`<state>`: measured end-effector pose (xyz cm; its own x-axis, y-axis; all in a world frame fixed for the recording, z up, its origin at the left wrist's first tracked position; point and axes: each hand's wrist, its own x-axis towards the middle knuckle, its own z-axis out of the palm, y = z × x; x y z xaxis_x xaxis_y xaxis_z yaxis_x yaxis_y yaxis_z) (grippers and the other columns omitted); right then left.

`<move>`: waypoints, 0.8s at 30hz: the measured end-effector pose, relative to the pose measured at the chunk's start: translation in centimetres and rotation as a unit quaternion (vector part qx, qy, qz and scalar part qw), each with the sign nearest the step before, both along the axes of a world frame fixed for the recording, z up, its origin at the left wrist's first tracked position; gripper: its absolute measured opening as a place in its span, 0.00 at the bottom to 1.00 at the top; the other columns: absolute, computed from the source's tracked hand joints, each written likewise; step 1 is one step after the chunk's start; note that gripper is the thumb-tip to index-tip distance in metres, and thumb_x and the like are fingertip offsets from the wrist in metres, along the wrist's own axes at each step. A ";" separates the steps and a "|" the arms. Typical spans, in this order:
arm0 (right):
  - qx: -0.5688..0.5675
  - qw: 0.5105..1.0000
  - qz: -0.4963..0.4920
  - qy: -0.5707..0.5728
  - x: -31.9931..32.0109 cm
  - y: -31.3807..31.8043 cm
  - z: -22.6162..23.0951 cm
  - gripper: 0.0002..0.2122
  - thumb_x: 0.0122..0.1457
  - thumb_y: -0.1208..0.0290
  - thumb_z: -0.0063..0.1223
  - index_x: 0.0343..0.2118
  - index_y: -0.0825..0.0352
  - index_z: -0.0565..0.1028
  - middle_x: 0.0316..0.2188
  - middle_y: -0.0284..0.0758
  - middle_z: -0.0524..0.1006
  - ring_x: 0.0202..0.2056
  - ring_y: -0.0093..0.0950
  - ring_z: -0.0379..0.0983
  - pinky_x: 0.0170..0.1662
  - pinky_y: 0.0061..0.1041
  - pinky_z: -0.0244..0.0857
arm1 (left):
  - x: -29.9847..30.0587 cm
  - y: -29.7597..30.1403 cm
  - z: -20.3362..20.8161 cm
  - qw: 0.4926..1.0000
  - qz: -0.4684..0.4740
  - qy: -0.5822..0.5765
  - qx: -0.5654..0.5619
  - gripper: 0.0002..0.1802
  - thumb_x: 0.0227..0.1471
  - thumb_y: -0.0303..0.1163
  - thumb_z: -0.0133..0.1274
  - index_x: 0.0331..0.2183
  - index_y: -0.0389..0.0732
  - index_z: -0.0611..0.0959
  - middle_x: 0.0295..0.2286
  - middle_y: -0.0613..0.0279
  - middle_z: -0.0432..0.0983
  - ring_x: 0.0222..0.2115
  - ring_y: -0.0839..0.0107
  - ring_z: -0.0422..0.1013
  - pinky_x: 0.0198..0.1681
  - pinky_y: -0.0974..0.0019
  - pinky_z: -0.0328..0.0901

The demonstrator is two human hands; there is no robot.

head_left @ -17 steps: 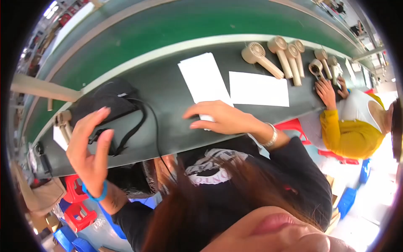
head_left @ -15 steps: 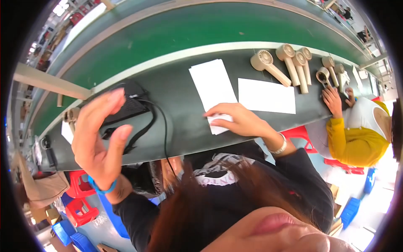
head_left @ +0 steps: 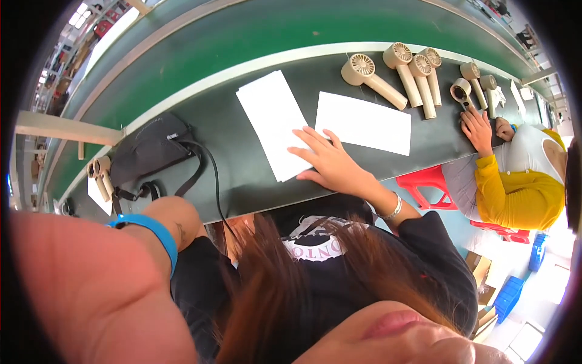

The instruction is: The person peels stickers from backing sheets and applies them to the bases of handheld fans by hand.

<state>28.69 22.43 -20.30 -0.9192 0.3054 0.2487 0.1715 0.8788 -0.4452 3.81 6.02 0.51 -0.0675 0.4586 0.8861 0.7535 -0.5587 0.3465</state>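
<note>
My right hand (head_left: 328, 161) rests with spread fingers on the near end of a white paper stack (head_left: 270, 115). The papers lie aslant on the dark worktop (head_left: 221, 97). To the right of them is another white sheet (head_left: 364, 124), and a cream handheld fan (head_left: 377, 84) lies beyond it. Very near the camera at the lower left, my left hand (head_left: 103, 288) looms large and blurred, with a blue wristband behind it. The fingers of that hand are out of sight. A black bag (head_left: 148, 148) with straps sits on the worktop beyond my left arm.
Several more cream handheld fans (head_left: 422, 79) lie at the far right. A co-worker in a yellow sleeve (head_left: 494, 188) has hands by a fan (head_left: 461, 91) there. A few fans (head_left: 100, 173) stand at far left. A red stool (head_left: 427, 185) is beside the worktop.
My left hand has risen from over the worktop toward the camera, uncovering the bag. My right hand's fingers, curled over the paper's near end before, now lie spread on it.
</note>
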 end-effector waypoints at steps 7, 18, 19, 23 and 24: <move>-0.030 0.999 0.004 0.013 -1.2 0.6 -0.7 0.27 0.51 0.58 0.56 0.54 0.59 0.64 0.60 0.41 0.56 0.61 0.38 0.50 0.59 0.47 0.42 | 3.4 2.4 -2.4 0.993 -0.003 -0.006 0.116 0.24 0.52 0.35 0.48 0.47 0.29 0.68 0.44 0.43 0.68 0.40 0.56 0.69 0.42 0.60 0.67; -0.018 0.997 -0.064 0.040 2.5 1.1 -0.5 0.21 0.53 0.68 0.55 0.50 0.63 0.68 0.57 0.39 0.61 0.59 0.35 0.55 0.59 0.40 0.43 | 6.2 8.5 -4.4 0.988 0.020 -0.064 0.141 0.19 0.54 0.36 0.46 0.43 0.32 0.73 0.41 0.48 0.70 0.38 0.60 0.70 0.41 0.62 0.68; -0.014 0.998 -0.058 0.025 2.5 0.8 -0.5 0.21 0.53 0.68 0.55 0.50 0.63 0.67 0.57 0.38 0.61 0.59 0.35 0.55 0.59 0.40 0.42 | 7.7 10.4 -7.1 0.970 0.093 -0.185 0.124 0.15 0.46 0.19 0.52 0.40 0.31 0.77 0.36 0.53 0.73 0.34 0.69 0.71 0.34 0.74 0.66; -0.006 0.998 -0.062 0.003 2.1 -0.5 -0.3 0.21 0.53 0.67 0.54 0.51 0.63 0.67 0.57 0.38 0.61 0.59 0.34 0.55 0.60 0.40 0.41 | 6.5 9.3 -18.4 0.931 0.171 -0.204 -0.249 0.23 0.47 0.24 0.53 0.47 0.37 0.71 0.48 0.49 0.62 0.48 0.56 0.61 0.46 0.60 0.61; -0.007 0.998 -0.066 0.005 1.8 -0.8 -0.2 0.21 0.53 0.67 0.54 0.51 0.63 0.67 0.57 0.38 0.61 0.59 0.34 0.55 0.60 0.40 0.41 | 6.1 7.9 -20.2 0.907 0.272 -0.070 -0.314 0.26 0.46 0.27 0.55 0.48 0.37 0.70 0.50 0.45 0.59 0.49 0.49 0.58 0.49 0.56 0.57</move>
<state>30.52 21.62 -20.50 -0.8683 0.4265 0.2533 0.2800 0.8430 -0.4593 9.91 13.90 -19.64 -0.5272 0.7350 0.4263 0.7825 0.2245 0.5807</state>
